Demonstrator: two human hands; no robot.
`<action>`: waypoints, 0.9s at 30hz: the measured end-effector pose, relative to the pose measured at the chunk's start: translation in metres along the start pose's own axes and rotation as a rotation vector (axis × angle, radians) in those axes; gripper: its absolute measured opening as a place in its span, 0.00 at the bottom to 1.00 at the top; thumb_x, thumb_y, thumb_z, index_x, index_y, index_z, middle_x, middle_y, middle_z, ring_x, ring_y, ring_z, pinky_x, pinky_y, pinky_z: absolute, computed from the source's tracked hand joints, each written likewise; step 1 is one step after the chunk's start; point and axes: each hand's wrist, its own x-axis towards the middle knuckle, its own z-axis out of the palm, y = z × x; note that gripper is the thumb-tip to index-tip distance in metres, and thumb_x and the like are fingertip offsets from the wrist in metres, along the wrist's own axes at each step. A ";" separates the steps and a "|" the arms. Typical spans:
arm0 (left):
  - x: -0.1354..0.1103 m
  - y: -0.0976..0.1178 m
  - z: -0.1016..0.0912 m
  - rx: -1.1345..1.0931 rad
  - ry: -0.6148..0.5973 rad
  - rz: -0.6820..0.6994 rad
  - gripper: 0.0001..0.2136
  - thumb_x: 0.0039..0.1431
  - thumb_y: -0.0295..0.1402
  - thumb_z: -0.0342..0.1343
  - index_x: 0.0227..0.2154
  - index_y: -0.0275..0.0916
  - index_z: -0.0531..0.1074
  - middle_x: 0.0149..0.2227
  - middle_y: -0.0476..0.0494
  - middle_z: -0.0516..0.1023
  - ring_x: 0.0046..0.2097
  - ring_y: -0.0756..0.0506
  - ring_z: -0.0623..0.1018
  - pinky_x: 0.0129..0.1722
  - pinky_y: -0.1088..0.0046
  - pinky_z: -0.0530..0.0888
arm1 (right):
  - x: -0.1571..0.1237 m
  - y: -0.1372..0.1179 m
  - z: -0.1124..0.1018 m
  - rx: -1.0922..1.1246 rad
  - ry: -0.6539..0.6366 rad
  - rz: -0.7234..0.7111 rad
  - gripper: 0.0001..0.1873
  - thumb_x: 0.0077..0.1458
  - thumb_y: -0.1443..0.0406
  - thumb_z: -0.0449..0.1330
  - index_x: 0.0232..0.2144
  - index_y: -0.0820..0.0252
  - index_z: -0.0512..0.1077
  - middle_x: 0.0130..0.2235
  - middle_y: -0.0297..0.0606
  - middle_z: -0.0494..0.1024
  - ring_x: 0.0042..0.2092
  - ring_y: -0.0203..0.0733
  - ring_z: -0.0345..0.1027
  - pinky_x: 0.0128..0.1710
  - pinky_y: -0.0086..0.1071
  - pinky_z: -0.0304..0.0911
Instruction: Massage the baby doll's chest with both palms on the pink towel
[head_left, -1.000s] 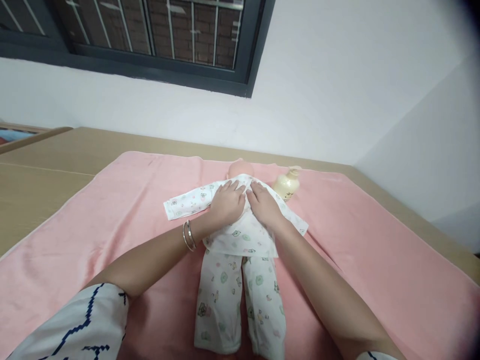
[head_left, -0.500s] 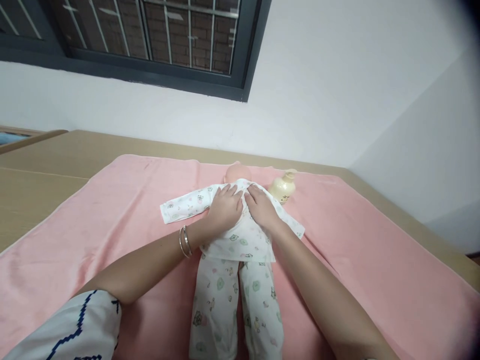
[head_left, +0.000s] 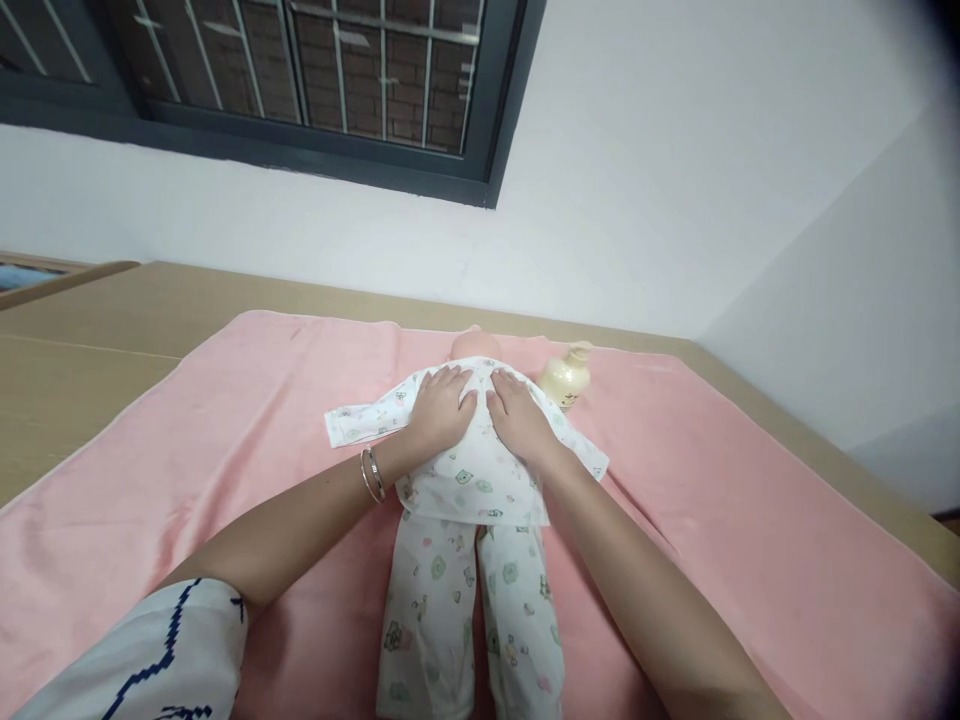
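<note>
A baby doll [head_left: 475, 345] lies on the pink cloth, its head toward the wall. It wears a white printed long-sleeved top [head_left: 480, 485] and matching printed trousers [head_left: 431, 620]. My left hand [head_left: 442, 408] rests flat on the left side of the top's upper part, fingers stretched out and thumb apart. On the right side, my right hand [head_left: 517, 412] lies flat too, its fingers extended toward the doll's shoulder. Neither hand grips anything. Most of the doll's face is hidden from this angle.
A pale yellow pump bottle [head_left: 566, 376] stands on the pink cloth [head_left: 247, 420], right of the doll's shoulder. Under the cloth is a wooden surface [head_left: 112, 300], bordered by a white wall [head_left: 615, 200]. A dark-framed window [head_left: 315, 140] sits above.
My left hand has shifted slightly left across the top, widening the gap between the hands. The doll's left-side sleeve is a little more bunched. My right hand has barely moved.
</note>
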 end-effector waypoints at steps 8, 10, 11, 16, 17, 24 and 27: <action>0.005 0.000 -0.004 0.047 -0.062 -0.044 0.26 0.68 0.37 0.40 0.64 0.28 0.59 0.67 0.33 0.61 0.68 0.37 0.60 0.69 0.53 0.54 | -0.016 -0.030 -0.016 -0.152 -0.072 -0.010 0.26 0.66 0.67 0.41 0.61 0.72 0.64 0.64 0.54 0.65 0.67 0.54 0.56 0.65 0.43 0.52; 0.002 0.003 -0.005 0.090 -0.072 -0.046 0.26 0.69 0.37 0.40 0.64 0.27 0.59 0.67 0.31 0.61 0.68 0.35 0.60 0.68 0.51 0.55 | -0.016 -0.030 -0.015 -0.154 -0.061 -0.021 0.25 0.66 0.66 0.42 0.60 0.70 0.65 0.64 0.52 0.66 0.66 0.52 0.56 0.64 0.41 0.54; 0.000 0.006 -0.005 0.118 -0.068 -0.040 0.25 0.69 0.36 0.39 0.64 0.27 0.59 0.66 0.30 0.62 0.68 0.34 0.60 0.67 0.50 0.56 | -0.016 -0.028 -0.016 -0.148 -0.048 -0.014 0.25 0.67 0.65 0.42 0.59 0.67 0.66 0.63 0.50 0.67 0.65 0.51 0.58 0.61 0.40 0.56; -0.016 0.024 -0.007 0.208 -0.047 0.050 0.23 0.68 0.32 0.40 0.62 0.27 0.62 0.65 0.27 0.63 0.67 0.33 0.61 0.65 0.51 0.60 | -0.012 -0.020 -0.019 -0.154 0.004 0.062 0.21 0.69 0.58 0.41 0.51 0.55 0.71 0.57 0.40 0.75 0.56 0.49 0.69 0.48 0.37 0.65; -0.017 0.026 -0.008 0.206 -0.051 0.061 0.23 0.67 0.31 0.40 0.61 0.27 0.63 0.64 0.27 0.64 0.67 0.33 0.61 0.65 0.52 0.60 | -0.012 -0.021 -0.018 -0.174 0.018 0.061 0.22 0.69 0.59 0.41 0.51 0.56 0.71 0.58 0.41 0.74 0.57 0.49 0.68 0.49 0.38 0.64; 0.002 0.006 -0.017 0.071 -0.072 0.076 0.21 0.67 0.33 0.42 0.58 0.31 0.67 0.61 0.32 0.69 0.64 0.37 0.67 0.64 0.58 0.63 | -0.023 -0.043 -0.009 -0.265 0.032 0.097 0.25 0.68 0.62 0.42 0.62 0.62 0.64 0.64 0.45 0.67 0.65 0.50 0.59 0.59 0.44 0.62; 0.003 0.002 -0.014 0.104 -0.035 0.046 0.22 0.69 0.35 0.40 0.59 0.29 0.66 0.61 0.31 0.70 0.64 0.37 0.67 0.64 0.56 0.64 | -0.022 -0.042 -0.009 -0.238 0.036 0.087 0.25 0.68 0.62 0.43 0.61 0.62 0.65 0.64 0.45 0.66 0.66 0.50 0.58 0.61 0.44 0.60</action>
